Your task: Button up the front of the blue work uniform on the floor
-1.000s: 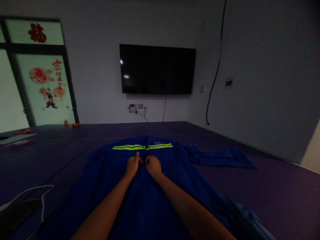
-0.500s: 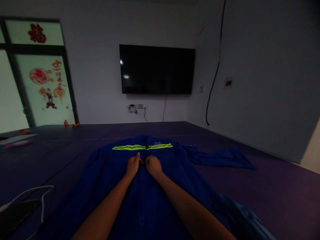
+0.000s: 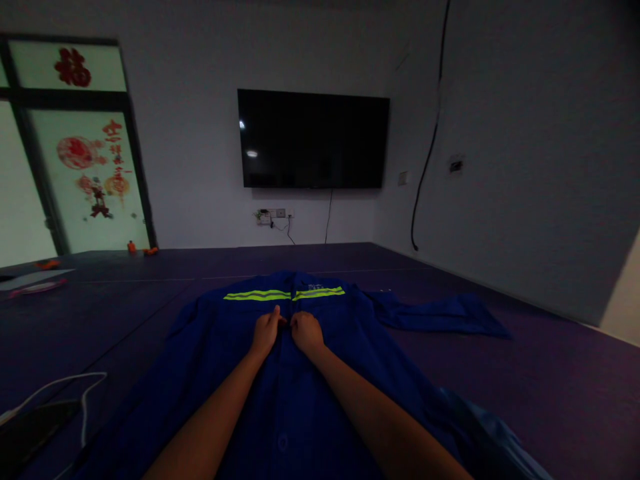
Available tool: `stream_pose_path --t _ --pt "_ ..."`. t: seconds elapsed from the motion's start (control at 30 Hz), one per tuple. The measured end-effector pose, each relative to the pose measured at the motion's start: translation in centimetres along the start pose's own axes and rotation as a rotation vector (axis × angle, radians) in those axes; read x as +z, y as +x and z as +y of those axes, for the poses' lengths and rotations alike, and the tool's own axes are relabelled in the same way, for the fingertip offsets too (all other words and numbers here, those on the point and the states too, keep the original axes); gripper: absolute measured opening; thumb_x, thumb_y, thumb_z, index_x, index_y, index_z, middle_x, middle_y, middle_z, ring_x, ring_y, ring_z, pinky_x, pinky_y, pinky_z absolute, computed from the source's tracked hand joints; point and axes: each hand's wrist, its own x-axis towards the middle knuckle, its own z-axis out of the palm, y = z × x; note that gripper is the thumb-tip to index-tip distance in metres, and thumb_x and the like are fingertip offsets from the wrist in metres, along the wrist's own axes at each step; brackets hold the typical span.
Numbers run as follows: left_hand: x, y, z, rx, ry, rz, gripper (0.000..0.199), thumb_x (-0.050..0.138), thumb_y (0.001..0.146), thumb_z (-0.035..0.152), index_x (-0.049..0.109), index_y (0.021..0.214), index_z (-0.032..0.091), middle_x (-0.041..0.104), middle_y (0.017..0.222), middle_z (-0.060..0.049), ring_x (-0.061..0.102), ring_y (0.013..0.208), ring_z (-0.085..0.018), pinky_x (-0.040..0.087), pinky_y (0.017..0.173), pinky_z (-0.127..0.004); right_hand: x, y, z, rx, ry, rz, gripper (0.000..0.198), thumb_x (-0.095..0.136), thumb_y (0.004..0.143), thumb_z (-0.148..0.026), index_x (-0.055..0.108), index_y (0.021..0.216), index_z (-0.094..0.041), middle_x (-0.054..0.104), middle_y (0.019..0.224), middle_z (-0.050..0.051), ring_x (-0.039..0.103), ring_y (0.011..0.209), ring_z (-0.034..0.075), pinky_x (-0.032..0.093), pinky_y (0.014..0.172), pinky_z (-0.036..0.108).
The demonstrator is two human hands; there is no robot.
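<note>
Head view, my only feed; light is low. The blue jacket [image 3: 213,333] lies front up on the purple surface [image 3: 560,393], directly ahead, collar end farthest away. One sleeve [image 3: 445,317] stretches out to the right. The yellow-green strips [image 3: 257,295] cross the chest just beyond the fingers.

Step in hand, by my reading: close fingertip work on the placket [image 3: 285,400], just below the strips. I cannot make out whether a button sits between the fingers; a button [image 3: 283,443] does show lower down, nearer the camera. From here, I judge the next move calls for small finger motions, with both front edges kept level and the cloth beneath kept from bunching.

Pose: both forearms reach forward from the bottom edge and converge, so the hands nearly meet over the midline. Left hand [image 3: 267,331]: thumb raised, fingers curled inward against the cloth; whether it grips a fold, I cannot tell. Right hand [image 3: 308,332]: knuckles up, fingers bent down and drawn in, apparently pinching the placket's edge; its fingertips are hidden from me. The wrists look fairly straight.

Surroundings: a white cable [image 3: 60,379] loops over a dark object [image 3: 40,427] at near left, well apart from the hands. A television [image 3: 313,140] hangs on the far wall.
</note>
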Motion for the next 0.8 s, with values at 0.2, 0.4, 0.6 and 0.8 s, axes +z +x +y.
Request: stream_pose_path --t 0.2,0.4,0.6,0.8 --pt "-0.03 -0.03 0.09 0.007 -0.033 0.004 0.065 0.025 0.077 0.062 0.068 0.065 0.015 0.067 0.060 -0.008 0.061 0.059 -0.019 0.042 0.056 -0.028 -0.07 -0.06 -0.08 0.007 0.007 -0.004 0.023 0.042 0.076 -0.010 0.063 0.080 -0.017 0.063 0.086 0.007 0.056 0.086 0.017 0.036 0.073 0.024" --pt "0.03 -0.02 0.03 -0.014 -0.041 0.006 0.066 0.025 0.076 0.063 0.068 0.066 0.014 0.068 0.064 -0.009 0.061 0.060 -0.019 0.043 0.057 -0.028 -0.28 -0.06 -0.22 0.009 0.032 -0.013 0.024 0.042 0.074 -0.008 0.063 0.083 -0.017 0.064 0.087 0.007 0.055 0.088 0.017 0.036 0.075 0.024" --pt "-0.01 -0.10 0.18 -0.016 -0.009 0.006 0.069 0.021 0.076 0.064 0.068 0.066 0.014 0.068 0.063 -0.009 0.061 0.059 -0.019 0.043 0.056 -0.028 -0.36 -0.09 -0.19 -0.003 0.060 -0.008 0.026 0.042 0.073 -0.008 0.063 0.084 -0.018 0.064 0.088 0.006 0.055 0.087 0.016 0.036 0.075 0.023" --pt "-0.08 -0.18 0.36 -0.007 -0.005 0.003 0.068 0.022 0.077 0.062 0.068 0.067 0.014 0.066 0.059 -0.008 0.060 0.059 -0.019 0.043 0.057 -0.028 -0.16 0.02 -0.03 -0.021 0.066 -0.005 0.026 0.043 0.072 -0.006 0.062 0.084 -0.019 0.063 0.089 0.004 0.055 0.087 0.015 0.035 0.075 0.023"
